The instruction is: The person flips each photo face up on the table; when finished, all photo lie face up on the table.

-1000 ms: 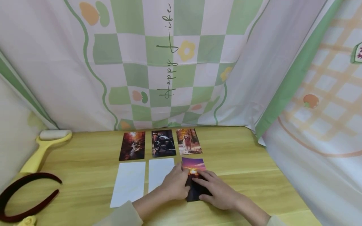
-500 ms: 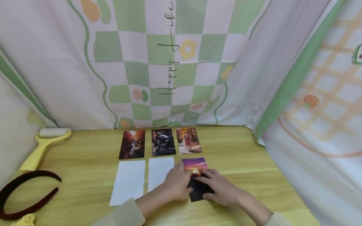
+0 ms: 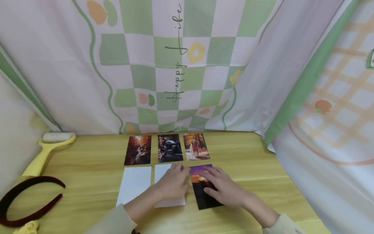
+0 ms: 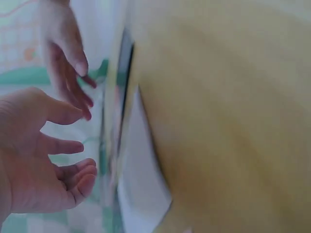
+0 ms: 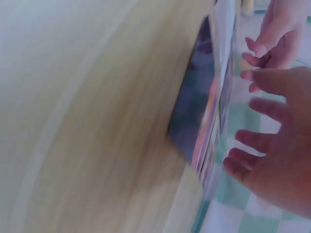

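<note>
My left hand (image 3: pixel 173 183) hovers over the middle white card (image 3: pixel 162 170) in the head view, its fingers loosely bent and gripping nothing. The left wrist view shows that hand (image 4: pixel 43 160) raised off the table, near a white card (image 4: pixel 138 174). My right hand (image 3: pixel 225 187) is spread over the right side of a photo card (image 3: pixel 204 195) with a purple and orange sunset. In the right wrist view its fingers (image 5: pixel 257 141) are apart, with a gap to the sunset card (image 5: pixel 192 111). Another white card (image 3: pixel 134 182) lies at the left of this front row.
Behind lie three photo cards: an autumn stream (image 3: pixel 138 151), a motorcycle (image 3: pixel 170 148) and a dog (image 3: pixel 195 148). A yellow-handled roller (image 3: pixel 43 156) and a dark red headband (image 3: pixel 32 180) lie at the left of the wooden table (image 3: pixel 248 156). A curtain (image 3: pixel 181 78) hangs behind.
My left hand has let go of the sunset card and moved left over the middle white card. My right hand has lifted slightly; the sunset card has shifted a little right and lies tilted.
</note>
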Tool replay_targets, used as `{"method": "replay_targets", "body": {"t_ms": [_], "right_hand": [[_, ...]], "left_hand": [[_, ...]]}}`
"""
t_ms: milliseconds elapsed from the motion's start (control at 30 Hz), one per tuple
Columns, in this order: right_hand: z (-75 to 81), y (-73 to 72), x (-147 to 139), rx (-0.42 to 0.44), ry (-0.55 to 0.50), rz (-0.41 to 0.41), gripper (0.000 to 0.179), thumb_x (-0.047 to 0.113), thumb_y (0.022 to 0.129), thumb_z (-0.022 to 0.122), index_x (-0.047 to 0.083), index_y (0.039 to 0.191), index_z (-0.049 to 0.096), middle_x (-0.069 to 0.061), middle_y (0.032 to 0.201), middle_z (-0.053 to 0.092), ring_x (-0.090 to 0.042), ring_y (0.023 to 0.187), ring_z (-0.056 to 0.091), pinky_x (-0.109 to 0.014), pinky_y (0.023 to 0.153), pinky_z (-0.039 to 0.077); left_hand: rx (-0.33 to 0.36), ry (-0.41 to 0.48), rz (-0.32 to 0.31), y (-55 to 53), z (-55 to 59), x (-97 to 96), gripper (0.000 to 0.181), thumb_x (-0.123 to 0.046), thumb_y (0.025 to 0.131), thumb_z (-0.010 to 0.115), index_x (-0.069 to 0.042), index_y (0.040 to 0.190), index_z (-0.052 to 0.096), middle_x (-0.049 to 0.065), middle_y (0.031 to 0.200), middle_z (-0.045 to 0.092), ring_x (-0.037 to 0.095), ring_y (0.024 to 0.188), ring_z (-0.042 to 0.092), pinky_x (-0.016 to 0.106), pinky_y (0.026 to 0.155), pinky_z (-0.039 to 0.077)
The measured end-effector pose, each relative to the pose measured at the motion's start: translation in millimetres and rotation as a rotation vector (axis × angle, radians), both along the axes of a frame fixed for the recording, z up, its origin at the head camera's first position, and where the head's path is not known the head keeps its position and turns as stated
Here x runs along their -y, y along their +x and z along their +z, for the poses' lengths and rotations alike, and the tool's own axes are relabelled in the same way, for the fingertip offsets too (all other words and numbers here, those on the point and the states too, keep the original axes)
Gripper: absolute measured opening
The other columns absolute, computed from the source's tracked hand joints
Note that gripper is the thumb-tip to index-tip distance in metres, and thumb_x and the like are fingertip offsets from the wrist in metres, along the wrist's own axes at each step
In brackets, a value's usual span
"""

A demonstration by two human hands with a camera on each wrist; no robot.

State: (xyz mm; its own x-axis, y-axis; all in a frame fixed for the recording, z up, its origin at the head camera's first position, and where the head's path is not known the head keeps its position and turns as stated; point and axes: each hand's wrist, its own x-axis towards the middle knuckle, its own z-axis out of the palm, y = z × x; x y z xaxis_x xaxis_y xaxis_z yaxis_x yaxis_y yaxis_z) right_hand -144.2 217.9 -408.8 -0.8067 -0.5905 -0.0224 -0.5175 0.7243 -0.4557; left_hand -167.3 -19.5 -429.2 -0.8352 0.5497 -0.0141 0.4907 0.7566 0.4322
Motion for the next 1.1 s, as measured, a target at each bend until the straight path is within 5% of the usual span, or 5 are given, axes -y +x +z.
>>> {"method": "replay_targets", "body": {"t_ms": [167,400,667,1100], "right_hand": [[5.5,-0.7,25,0.188,-0.217,-0.043,0.06,0.023,0.106,0.057,-0.001,0.157,0.037,-0.028,0.161,0.041,-0.05,0.15,0.038,-0.072,0.118,0.036],[12.2,6.5,66,0.501,-0.417,-0.225,0.065,0.026,0.106,0.056,0.001,0.16,0.03,-0.03,0.164,0.034,-0.051,0.149,0.036,-0.069,0.12,0.036],[8.8,5.3,93,0.574,-0.534,-0.341,0.073,0.024,0.102,0.06,0.002,0.162,0.025,-0.03,0.169,0.021,-0.055,0.156,0.021,-0.073,0.124,0.025],[1.0,-1.4,101,0.655,-0.609,-0.405,0.077,0.023,0.1,0.06,-0.001,0.162,0.02,-0.03,0.171,0.015,-0.055,0.156,0.018,-0.072,0.126,0.019]], "left_hand": [[0.016,-0.08,0.059,-6.6,16.5,28.9,0.069,-0.033,0.098,0.07,-0.005,0.155,0.044,0.022,0.153,0.049,0.044,0.145,0.047,0.058,0.121,0.043],[0.092,-0.18,0.105,-7.4,17.6,70.8,0.09,-0.035,0.089,0.081,-0.004,0.16,0.037,0.021,0.169,0.032,0.044,0.157,0.03,0.063,0.129,0.028],[0.123,-0.23,0.087,-1.4,18.3,91.3,0.104,-0.042,0.077,0.09,-0.002,0.158,0.039,0.022,0.169,0.031,0.045,0.158,0.027,0.066,0.13,0.022],[0.12,-0.293,0.08,2.0,14.0,92.3,0.105,-0.046,0.07,0.094,-0.002,0.153,0.047,0.022,0.166,0.037,0.045,0.156,0.031,0.07,0.128,0.021]]}}
